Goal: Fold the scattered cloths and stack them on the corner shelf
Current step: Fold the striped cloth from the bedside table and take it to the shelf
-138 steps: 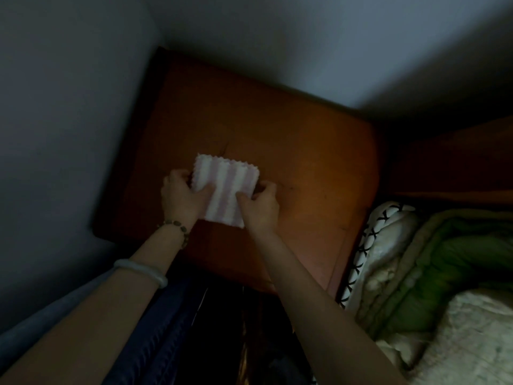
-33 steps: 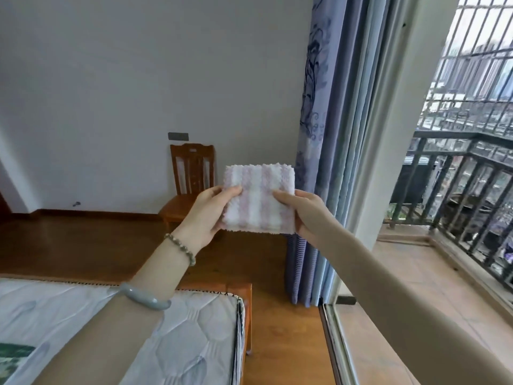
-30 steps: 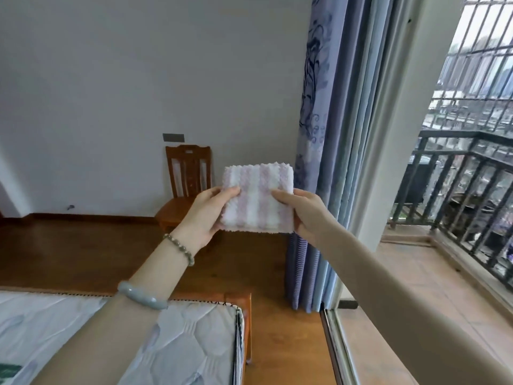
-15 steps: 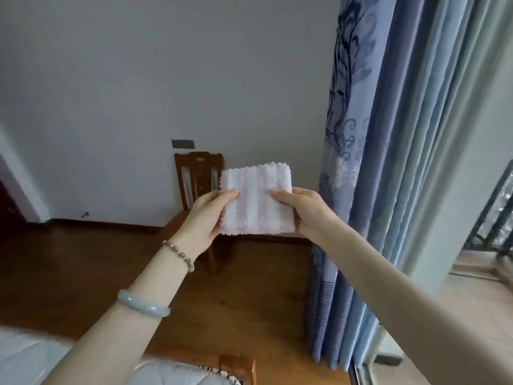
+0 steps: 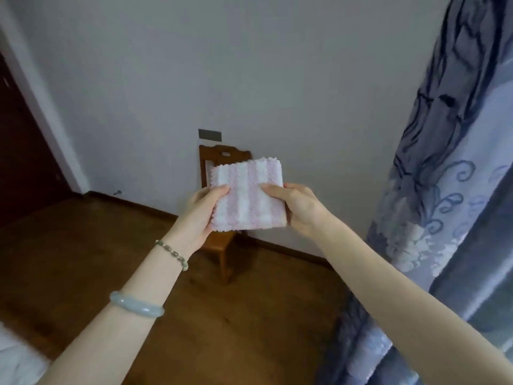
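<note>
So, folded pink-and-white striped cloth (image 5: 248, 195) held mid-air at frame centre, face toward camera, stripes running top to bottom, roughly square so no clear long axis. Left hand (image 5: 200, 213) pinches left edge, right hand (image 5: 298, 206) pinches right edge. Wooden chair (image 5: 222, 207) right behind it, blue curtain (image 5: 444, 190) far right.

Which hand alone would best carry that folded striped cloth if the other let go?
Probably the left hand: it pinches the cloth on the side where the zigzag cut edges show, so the layers should stay together. The right hand holds the smoother side.
</note>
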